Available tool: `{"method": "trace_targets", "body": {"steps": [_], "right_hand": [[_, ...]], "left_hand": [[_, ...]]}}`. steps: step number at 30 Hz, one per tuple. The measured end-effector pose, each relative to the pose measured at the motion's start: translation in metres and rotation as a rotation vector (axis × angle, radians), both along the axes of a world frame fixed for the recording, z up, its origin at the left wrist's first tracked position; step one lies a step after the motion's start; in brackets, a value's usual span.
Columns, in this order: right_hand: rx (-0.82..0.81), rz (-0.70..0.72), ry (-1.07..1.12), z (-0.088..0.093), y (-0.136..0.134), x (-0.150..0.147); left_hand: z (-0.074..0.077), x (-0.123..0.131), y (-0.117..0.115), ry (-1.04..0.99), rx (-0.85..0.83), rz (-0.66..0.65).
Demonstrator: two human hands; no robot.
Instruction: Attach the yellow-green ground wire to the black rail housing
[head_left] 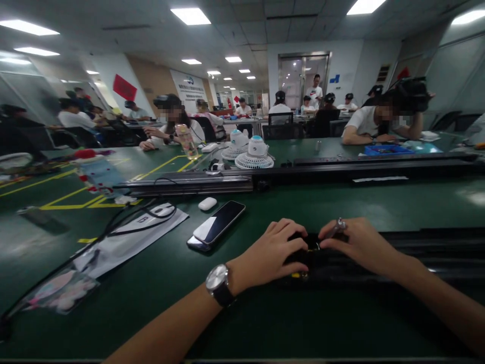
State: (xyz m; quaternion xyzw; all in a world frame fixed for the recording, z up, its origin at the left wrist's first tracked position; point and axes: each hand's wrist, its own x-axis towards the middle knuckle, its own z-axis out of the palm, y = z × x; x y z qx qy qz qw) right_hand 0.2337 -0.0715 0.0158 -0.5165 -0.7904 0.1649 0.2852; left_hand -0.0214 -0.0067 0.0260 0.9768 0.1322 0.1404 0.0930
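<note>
1. Head view, hands: the left hand (275, 253) lies curved over a small black part (312, 245) with bent fingers pressing on it. Whether it really grips the part cannot be told. The right hand (361, 245) pinches a slim metal tool (335, 228) whose tip points at the same part.
2. Place: the part sits on a long black rail (435, 253), on the near side of the green table (265, 323), between both hands.
3. Risk: the tool tip is very close to the left fingertips, so a slip on the hard surface could probably prick them or scratch the part.
4. Risk: black on black gives poor contrast (the fingers also hide much), so a tiny piece could likely drop into the rail unseen.
5. Risk: the phone (222, 222) lies just beside the left hand, and a wide move of the forearm could push it.
6. Materials: the table looks smooth and slightly glossy, and the rail looks matt, straight and rigid. The tool is thin and shiny. The wristwatch (217, 283) has a round metal case on a dark strap, and the phone is a flat, reflecting slab.
</note>
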Motion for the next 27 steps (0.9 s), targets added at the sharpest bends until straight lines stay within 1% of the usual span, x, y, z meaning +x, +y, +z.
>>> {"method": "trace_targets", "body": {"steps": [5, 13, 22, 24, 27], "right_hand": [[0.016, -0.007, -0.013, -0.0019, 0.0026, 0.001], [0.014, -0.013, -0.028, 0.0005, 0.0048, -0.0029], [-0.002, -0.014, -0.03, -0.0013, 0.0097, -0.0035], [0.0, 0.006, -0.045, 0.0001, 0.0101, -0.0024], [0.017, 0.102, -0.082, 0.0039, 0.0095, 0.0007]], "left_hand": [[0.0009, 0.0022, -0.0022, 0.014, -0.019, 0.014], [0.0015, 0.0027, -0.0002, 0.065, -0.027, 0.003], [-0.0013, 0.0016, -0.0001, 0.032, -0.028, -0.004], [-0.0008, 0.0013, -0.0003, 0.027, -0.031, -0.008], [0.0011, 0.0005, -0.0006, 0.014, -0.034, -0.015]]}}
